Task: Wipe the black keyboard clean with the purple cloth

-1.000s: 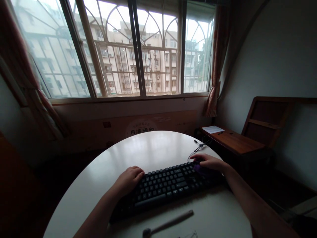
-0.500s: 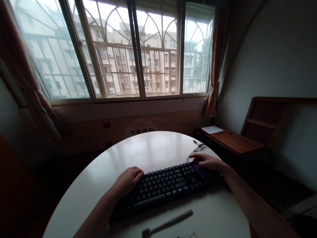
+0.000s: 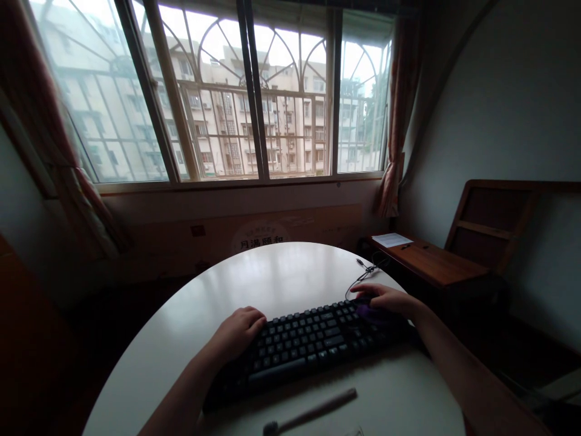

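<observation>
2 bare hands are working at a black keyboard [image 3: 299, 339], which is lying at a slant on a round white table [image 3: 236, 284]. The left hand [image 3: 238, 330] is resting at the keyboard's left end, its fingers lying close together and bending over; whether they are gripping the underside, the view is not telling. The right hand [image 3: 384, 297] is holding a purple cloth [image 3: 374, 315] beneath its palm, the index finger reaching forward and the other fingers partly curling round the fabric.

Good handling, in judgement, is depending on the left hand's bracing the frame while the right is moving the cloth with light, even pressure. Heavy pressing is risking a slide of the frame; loose folds are likely to be catching on key edges, so a compact bundle is serving better. Bare fingertips are best staying off the keys.

Relative positions: the keyboard is extending between the 2 hands, its left end lying beside the left hand and its right portion lying under the cloth and the right hand. 1 thin black cable [image 3: 365, 275] is looping just beyond the right fingers. Nearer the wearer, 1 toothbrush [image 3: 313, 409] is lying apart from the keyboard, its bristled end pointing leftward. 1 transparent item [image 3: 356, 432] is showing only partly at the lower border.
</observation>
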The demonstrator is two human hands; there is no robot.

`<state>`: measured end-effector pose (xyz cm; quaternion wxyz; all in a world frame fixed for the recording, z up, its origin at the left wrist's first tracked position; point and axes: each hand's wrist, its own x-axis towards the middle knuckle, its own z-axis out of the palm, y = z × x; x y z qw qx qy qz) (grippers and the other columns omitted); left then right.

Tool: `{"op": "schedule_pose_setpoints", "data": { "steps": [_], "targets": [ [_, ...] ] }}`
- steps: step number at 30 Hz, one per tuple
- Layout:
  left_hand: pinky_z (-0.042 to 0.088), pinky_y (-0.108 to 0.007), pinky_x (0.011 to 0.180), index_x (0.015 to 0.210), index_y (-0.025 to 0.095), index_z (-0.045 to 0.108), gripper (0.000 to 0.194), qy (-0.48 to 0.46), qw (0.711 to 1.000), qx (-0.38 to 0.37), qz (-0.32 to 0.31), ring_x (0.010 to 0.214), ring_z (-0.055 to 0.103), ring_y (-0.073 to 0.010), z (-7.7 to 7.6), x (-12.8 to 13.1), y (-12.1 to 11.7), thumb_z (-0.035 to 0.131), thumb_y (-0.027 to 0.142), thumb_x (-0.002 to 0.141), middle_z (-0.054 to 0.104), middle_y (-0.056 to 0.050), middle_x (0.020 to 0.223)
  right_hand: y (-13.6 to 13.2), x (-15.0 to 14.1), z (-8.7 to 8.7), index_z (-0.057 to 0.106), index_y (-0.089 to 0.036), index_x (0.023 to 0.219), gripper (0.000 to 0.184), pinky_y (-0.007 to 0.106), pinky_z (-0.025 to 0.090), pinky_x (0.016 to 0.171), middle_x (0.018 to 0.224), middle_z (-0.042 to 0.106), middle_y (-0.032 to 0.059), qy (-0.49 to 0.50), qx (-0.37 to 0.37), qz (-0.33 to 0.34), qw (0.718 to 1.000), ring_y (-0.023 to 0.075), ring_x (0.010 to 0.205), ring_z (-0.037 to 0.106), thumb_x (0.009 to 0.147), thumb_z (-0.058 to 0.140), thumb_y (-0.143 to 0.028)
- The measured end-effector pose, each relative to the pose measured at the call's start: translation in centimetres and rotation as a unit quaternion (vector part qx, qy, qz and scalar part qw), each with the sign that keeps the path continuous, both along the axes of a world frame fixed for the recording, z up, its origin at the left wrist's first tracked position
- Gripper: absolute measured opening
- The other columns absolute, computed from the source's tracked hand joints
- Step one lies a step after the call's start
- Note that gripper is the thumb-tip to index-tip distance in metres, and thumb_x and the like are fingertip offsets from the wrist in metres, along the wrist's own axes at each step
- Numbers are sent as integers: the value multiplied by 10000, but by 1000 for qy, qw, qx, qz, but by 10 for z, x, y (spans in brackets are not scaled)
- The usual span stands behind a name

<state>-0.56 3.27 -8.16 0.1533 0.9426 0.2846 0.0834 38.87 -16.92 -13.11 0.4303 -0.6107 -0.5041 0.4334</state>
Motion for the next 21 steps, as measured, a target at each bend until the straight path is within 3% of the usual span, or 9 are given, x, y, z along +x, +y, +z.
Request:
{"op": "schedule_pose_setpoints", "data": {
  "steps": [13,21],
  "targets": [
    [438,-357,909,958,214,719,436,-8,1000,-5,-3,1033,581,-263,-1,1,1,370,469,896,674,-84,1086,7,-4,0,626,-218,1210,616,217,428,629,1061,638,30,-63,10,-42,997,139,773,594,610,498,-155],
    [432,-341,902,955,218,711,411,-13,1000,0,-12,1014,586,-249,-5,1,6,378,455,908,674,-74,1064,6,-3,2,616,-218,1228,608,223,437,654,1092,647,33,-68,11,-40,997,139,785,599,634,498,-160]
  ]
}}
